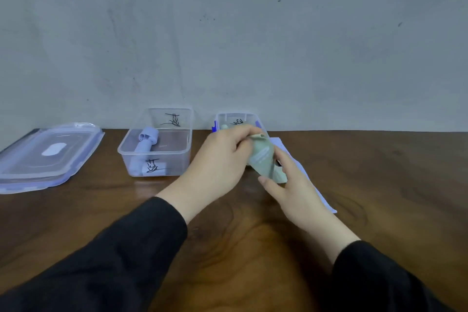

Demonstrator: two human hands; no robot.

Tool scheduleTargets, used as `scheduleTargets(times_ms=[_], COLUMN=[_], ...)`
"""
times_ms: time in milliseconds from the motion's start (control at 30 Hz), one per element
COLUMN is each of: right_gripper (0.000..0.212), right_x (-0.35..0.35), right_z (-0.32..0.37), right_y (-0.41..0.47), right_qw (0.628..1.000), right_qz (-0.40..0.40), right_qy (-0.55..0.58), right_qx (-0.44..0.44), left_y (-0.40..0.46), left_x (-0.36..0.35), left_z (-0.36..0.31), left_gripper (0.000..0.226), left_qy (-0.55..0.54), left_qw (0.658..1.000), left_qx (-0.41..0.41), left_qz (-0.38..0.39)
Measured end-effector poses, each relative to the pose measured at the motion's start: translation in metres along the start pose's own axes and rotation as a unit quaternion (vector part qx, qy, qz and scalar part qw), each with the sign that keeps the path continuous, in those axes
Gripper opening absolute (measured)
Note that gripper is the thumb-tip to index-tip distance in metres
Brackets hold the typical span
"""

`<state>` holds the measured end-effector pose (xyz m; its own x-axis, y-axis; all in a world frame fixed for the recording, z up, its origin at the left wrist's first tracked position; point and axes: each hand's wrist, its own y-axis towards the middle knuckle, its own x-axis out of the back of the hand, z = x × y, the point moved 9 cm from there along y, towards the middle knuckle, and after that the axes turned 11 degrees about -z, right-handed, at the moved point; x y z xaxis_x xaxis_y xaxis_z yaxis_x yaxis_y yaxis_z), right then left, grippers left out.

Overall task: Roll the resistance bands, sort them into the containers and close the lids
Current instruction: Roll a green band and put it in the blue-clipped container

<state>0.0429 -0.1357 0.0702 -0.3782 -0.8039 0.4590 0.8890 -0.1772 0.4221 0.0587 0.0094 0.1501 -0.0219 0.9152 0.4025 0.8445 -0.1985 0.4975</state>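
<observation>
- Both hands hold a green band (263, 159) in the middle of the frame, in front of the right box (238, 119).
- The left hand (222, 159) pinches its top end.
- The right hand (291, 185) curls round its bottom end.
- The band runs up and down, tipped a bit left at the top.
- A purple band (144, 144) lies in the left box (177, 153).
- A lid (45, 157) lies at the left.
</observation>
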Motion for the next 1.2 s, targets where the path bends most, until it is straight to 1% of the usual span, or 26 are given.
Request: scheduleTargets(times_ms=[67, 133, 200, 300, 367, 467, 567, 667, 800, 867, 900, 933, 967, 1000, 1033, 1067, 1133, 1167, 1200], right_gripper=[0.046, 0.034, 0.029, 0.018, 0.019, 0.016, 0.011, 0.015, 0.018, 0.019, 0.020, 0.023, 0.031, 0.039, 0.045, 0.048, 0.047, 0.047, 0.046], right_x=[-0.003, -0.005, -0.011, -0.029, -0.037, -0.054, -0.077, -0.092, -0.106, -0.111, -0.111, -0.107, -0.103, -0.099, -0.096, -0.096, -0.096, -0.096, -0.096], right_z=[0.014, 0.027, 0.035, 0.050, 0.057, 0.065, 0.061, 0.050, 0.038, 0.028, 0.022, 0.015, 0.010, 0.009, 0.009, 0.009, 0.005, 0.004, 0.003], right_y=[0.008, 0.017, 0.027, 0.034, 0.034, 0.023, 0.002, -0.018, -0.037, -0.038, -0.036, -0.030, -0.023, -0.019, -0.017, -0.018, -0.020, -0.021, -0.021], right_qw=[1.000, 0.999, 0.998, 0.995, 0.995, 0.986, 0.967, 0.961, 0.946, 0.948, 0.959, 0.973, 0.978, 0.975, 0.969, 0.965, 0.964, 0.964, 0.965], right_qz=[-0.005, -0.018, -0.010, 0.018, 0.028, 0.058, 0.109, 0.142, 0.179, 0.182, 0.171, 0.147, 0.117, 0.085, 0.062, 0.052, 0.049, 0.053, 0.058], right_qy=[-0.003, 0.024, 0.050, 0.082, 0.076, 0.134, 0.181, 0.166, 0.165, 0.130, 0.074, -0.014, -0.110, -0.188, -0.237, -0.258, -0.261, -0.261, -0.256], right_qx=[0.001, -0.020, -0.042, -0.054, -0.051, -0.082, -0.143, -0.172, -0.214, -0.227, -0.212, -0.177, -0.131, -0.081, -0.039, -0.011, 0.013, 0.016, 0.017], left_y=[0.011, 0.020, 0.030, 0.046, 0.058, 0.069, 0.079, 0.088, 0.090, 0.091, 0.092, 0.091, 0.090, 0.087, 0.082, 0.073, 0.041, 0.020, -0.001], left_x=[0.021, 0.044, 0.065, 0.103, 0.123, 0.137, 0.140, 0.129, 0.099, 0.084, 0.077, 0.069, 0.062, 0.058, 0.056, 0.059, 0.066, 0.067, 0.067], left_z=[-0.014, -0.029, -0.042, -0.051, -0.054, -0.056, -0.049, -0.024, 0.028, 0.051, 0.062, 0.071, 0.079, 0.082, 0.082, 0.079, 0.075, 0.077, 0.084], left_gripper=[0.034, 0.033, 0.034, 0.035, 0.034, 0.035, 0.038, 0.037, 0.038, 0.037, 0.037, 0.038, 0.040, 0.043, 0.044, 0.040, 0.025, 0.019, 0.017], left_qy=[0.046, 0.079, 0.109, 0.143, 0.153, 0.177, 0.213, 0.264, 0.298, 0.306, 0.313, 0.327, 0.344, 0.363, 0.371, 0.356, 0.287, 0.255, 0.239], left_qw=[0.998, 0.994, 0.987, 0.975, 0.971, 0.964, 0.953, 0.942, 0.942, 0.944, 0.943, 0.939, 0.932, 0.923, 0.916, 0.919, 0.939, 0.949, 0.958], left_qx=[-0.038, -0.069, -0.100, -0.118, -0.121, -0.136, -0.153, -0.159, -0.132, -0.114, -0.106, -0.106, -0.114, -0.131, -0.151, -0.166, -0.167, -0.155, -0.130], left_qz=[-0.015, -0.039, -0.067, -0.120, -0.140, -0.146, -0.154, -0.135, -0.083, -0.057, -0.038, -0.016, 0.003, 0.012, 0.001, -0.028, -0.089, -0.097, -0.087])
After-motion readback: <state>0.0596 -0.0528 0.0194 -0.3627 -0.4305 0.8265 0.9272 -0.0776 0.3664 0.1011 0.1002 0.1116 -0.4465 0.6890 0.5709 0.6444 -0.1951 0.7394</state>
